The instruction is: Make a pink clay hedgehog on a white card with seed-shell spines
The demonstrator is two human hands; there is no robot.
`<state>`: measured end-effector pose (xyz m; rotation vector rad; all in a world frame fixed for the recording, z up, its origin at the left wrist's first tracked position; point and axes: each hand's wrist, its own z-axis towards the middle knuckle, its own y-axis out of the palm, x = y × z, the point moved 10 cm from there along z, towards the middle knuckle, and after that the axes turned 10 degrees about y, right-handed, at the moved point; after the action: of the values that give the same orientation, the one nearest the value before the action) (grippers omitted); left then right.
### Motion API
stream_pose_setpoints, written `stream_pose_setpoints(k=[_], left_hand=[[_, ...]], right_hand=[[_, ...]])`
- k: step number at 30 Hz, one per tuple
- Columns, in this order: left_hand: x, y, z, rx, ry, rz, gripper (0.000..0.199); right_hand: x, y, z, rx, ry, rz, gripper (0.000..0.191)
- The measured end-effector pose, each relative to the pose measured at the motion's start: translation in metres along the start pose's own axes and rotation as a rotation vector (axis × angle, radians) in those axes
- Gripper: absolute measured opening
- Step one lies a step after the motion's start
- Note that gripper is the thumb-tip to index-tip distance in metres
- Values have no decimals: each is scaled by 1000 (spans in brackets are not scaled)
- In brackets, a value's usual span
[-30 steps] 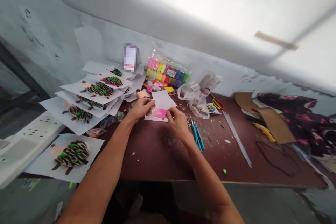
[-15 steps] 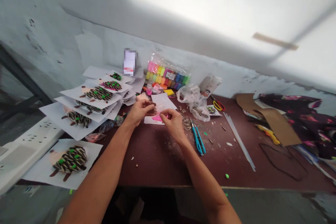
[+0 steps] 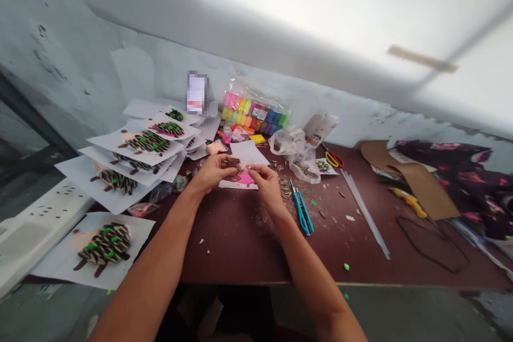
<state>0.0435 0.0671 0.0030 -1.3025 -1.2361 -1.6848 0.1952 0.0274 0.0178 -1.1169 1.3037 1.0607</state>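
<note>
1. Hands together over the work: the left hand (image 3: pixel 212 172) and the right hand (image 3: pixel 267 186) meet at the fingertips, both pinching a small pale scrap (image 3: pixel 241 166). It is too small to tell what it is made of.
2. That scrap sits just above a white paper sheet (image 3: pixel 235 185) bearing a bright pink clay patch (image 3: pixel 246 177), near the back of the maroon surface (image 3: pixel 232 246).
3. Step in hand, as far as I can judge: fine fingertip work on one small piece over the pink patch, a detail stage rather than a finishing one.
4. Next, the piece seems to call for light, steady fingertip control so that it can be set accurately against the pink.
5. To the left lie overlapping paper sheets with hedgehog figures (image 3: pixel 146 141) made of striped sunflower seeds and green clay dots. Loose sunflower seeds (image 3: pixel 285 188) and a teal-handled cutter (image 3: pixel 302 215) lie just beside the right hand, and a plastic pack of coloured clay (image 3: pixel 254 107) stands behind the work.
</note>
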Motion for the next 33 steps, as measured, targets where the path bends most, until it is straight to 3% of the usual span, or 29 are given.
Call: stream_pose_setpoints(k=[4, 11, 19, 26, 33], left_hand=[[-3, 7, -2, -51, -22, 13, 36], [0, 4, -3, 37, -29, -37, 39], [1, 8, -4, 28, -21, 11, 45], [2, 10, -3, -5, 35, 94, 40], [6, 13, -3, -19, 48, 28, 36]], right_hand=[[-2, -1, 1, 10, -35, -72, 24], [-13, -1, -5, 27, -102, -216, 29], [-36, 7, -22, 81, -277, -428, 18], [-35, 14, -27, 49, -297, -506, 11], [-36, 9, -23, 75, -279, -459, 12]])
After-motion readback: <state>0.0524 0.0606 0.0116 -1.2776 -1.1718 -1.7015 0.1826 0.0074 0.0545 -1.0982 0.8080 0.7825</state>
